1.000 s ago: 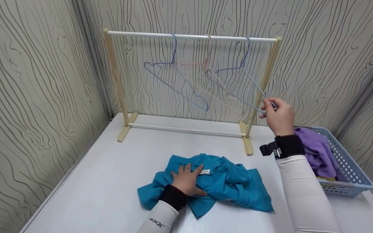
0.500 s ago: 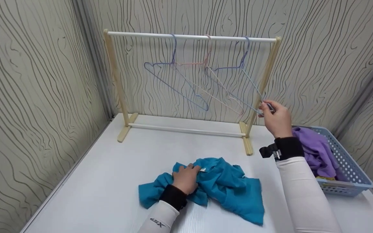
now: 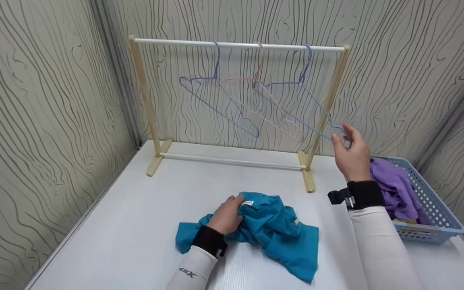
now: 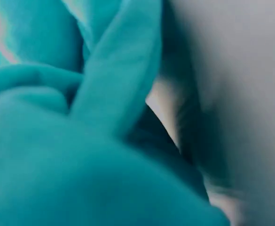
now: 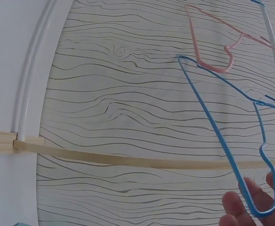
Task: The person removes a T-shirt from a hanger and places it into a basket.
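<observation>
A crumpled teal shirt (image 3: pixel 280 233) with a white neck label lies on the white table. My left hand (image 3: pixel 226 215) grips its cloth beside the label; in the left wrist view teal folds (image 4: pixel 113 80) fill much of the frame, and the fingers are largely hidden. At the rack's right side, my right hand (image 3: pixel 353 153) is around the near end of a blue wire hanger (image 3: pixel 282 83). In the right wrist view the fingertips (image 5: pixel 231 202) are spread around the hanger's rounded end, without a visible pinch. The hanger's hook is over the rack's top rod.
The rack (image 3: pixel 151 100) has wooden posts and a white top rod (image 3: pixel 175 42). A pink hanger (image 3: pixel 238 79) and another blue hanger (image 3: pixel 216 108) hang to the left. At the right stands a blue basket (image 3: pixel 453 225) with purple cloth (image 3: pixel 393 185). Patterned walls enclose the table.
My right hand has slid toward the hanger's near end and loosened around it. My left hand has gone from lying flat on the shirt to gripping and bunching it near the label.
</observation>
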The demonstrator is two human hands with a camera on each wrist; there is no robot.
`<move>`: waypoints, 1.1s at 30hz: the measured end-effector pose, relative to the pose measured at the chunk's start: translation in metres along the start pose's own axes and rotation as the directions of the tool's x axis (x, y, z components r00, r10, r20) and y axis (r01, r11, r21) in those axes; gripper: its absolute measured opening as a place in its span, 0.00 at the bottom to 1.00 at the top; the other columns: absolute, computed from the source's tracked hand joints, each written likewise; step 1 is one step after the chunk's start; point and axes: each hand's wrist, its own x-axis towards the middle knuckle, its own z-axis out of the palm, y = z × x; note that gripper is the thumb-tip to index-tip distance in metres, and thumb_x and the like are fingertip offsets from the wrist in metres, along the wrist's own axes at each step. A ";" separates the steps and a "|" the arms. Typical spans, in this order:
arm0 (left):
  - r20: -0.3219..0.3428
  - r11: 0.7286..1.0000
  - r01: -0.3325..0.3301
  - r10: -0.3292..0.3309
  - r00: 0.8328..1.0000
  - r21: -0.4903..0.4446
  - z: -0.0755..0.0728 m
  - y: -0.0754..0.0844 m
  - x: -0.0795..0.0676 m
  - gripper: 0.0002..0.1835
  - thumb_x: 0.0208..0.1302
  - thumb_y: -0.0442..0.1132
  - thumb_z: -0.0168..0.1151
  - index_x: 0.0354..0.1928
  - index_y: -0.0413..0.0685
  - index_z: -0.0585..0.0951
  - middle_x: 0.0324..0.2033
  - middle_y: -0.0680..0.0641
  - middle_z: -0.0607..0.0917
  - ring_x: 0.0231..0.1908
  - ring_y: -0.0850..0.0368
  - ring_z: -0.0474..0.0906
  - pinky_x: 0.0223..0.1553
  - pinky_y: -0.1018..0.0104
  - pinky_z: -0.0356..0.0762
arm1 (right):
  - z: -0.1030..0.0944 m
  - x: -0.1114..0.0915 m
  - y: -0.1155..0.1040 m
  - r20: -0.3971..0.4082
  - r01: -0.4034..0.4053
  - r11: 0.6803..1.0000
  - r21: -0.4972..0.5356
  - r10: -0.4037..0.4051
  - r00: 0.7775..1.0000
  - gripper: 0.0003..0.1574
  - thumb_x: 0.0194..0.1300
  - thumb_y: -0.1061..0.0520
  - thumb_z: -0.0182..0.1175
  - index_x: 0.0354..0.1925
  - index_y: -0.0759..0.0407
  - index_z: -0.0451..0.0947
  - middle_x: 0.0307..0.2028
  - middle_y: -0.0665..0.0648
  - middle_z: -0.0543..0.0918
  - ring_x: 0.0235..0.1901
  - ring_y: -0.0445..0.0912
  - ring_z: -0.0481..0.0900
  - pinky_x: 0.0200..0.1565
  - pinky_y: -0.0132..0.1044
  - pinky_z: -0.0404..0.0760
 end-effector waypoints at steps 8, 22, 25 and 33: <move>-0.125 0.976 -0.108 0.086 0.988 -0.188 -0.016 0.005 0.002 0.13 0.67 0.26 0.60 0.47 0.50 0.74 0.45 0.47 0.79 0.47 0.54 0.75 0.55 0.54 0.77 | 0.012 -0.045 0.008 -0.314 0.245 0.967 0.070 -0.212 0.925 0.31 0.68 0.64 0.61 0.66 0.71 0.66 0.67 0.69 0.69 0.64 0.54 0.66 0.63 0.39 0.66; -0.354 0.762 -0.238 0.013 0.935 -0.602 -0.024 0.034 -0.003 0.10 0.68 0.27 0.51 0.49 0.44 0.73 0.46 0.45 0.77 0.49 0.52 0.72 0.53 0.59 0.68 | 0.072 -0.136 0.009 0.544 -0.091 0.946 0.310 -0.099 0.833 0.39 0.84 0.54 0.40 0.84 0.50 0.38 0.83 0.64 0.47 0.80 0.68 0.49 0.71 0.78 0.46; -0.353 0.687 -0.237 -0.030 0.935 -0.687 -0.022 0.039 -0.003 0.10 0.69 0.28 0.50 0.49 0.42 0.73 0.49 0.44 0.78 0.52 0.52 0.72 0.57 0.58 0.68 | 0.082 -0.146 0.005 0.600 -0.136 0.944 0.302 -0.077 0.796 0.41 0.84 0.49 0.41 0.84 0.47 0.35 0.83 0.62 0.44 0.82 0.66 0.41 0.74 0.74 0.40; -0.320 0.553 -0.247 -0.037 0.947 -0.796 -0.009 0.048 -0.005 0.09 0.76 0.34 0.53 0.53 0.39 0.71 0.54 0.42 0.76 0.58 0.53 0.70 0.65 0.56 0.67 | 0.098 -0.171 0.002 0.661 -0.217 0.932 0.290 -0.031 0.749 0.59 0.64 0.53 0.66 0.80 0.63 0.43 0.78 0.69 0.58 0.74 0.63 0.61 0.75 0.67 0.56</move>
